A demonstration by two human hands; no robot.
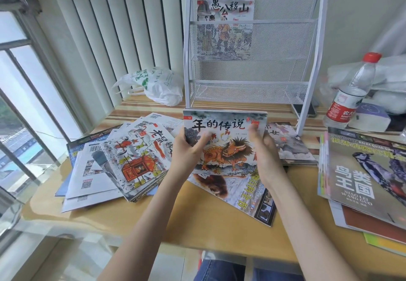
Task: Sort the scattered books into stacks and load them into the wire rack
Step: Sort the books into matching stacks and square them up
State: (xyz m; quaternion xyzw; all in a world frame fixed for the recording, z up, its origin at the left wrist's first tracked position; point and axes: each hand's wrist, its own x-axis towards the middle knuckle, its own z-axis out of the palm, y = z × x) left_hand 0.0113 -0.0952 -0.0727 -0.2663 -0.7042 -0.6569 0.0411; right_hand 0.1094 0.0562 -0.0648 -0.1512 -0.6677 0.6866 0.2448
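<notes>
Home study corner, wooden desk (197, 225) by barred window (26, 87), picture books (136, 159), wire rack (252, 60)

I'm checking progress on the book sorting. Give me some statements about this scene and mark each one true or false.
1. Both hands hold the beast-cover book stack, the left hand at its left edge and the right hand at its right edge. True.
2. The wire rack holds no books. False: one picture book stands in an upper shelf.
3. The water bottle stands upright to the right of the rack, its red cap on. True.
4. The plastic bag lies to the right of the rack. False: it lies to the left, by the blinds.
5. The bird book tops a pile on the table's right side. True.
</notes>
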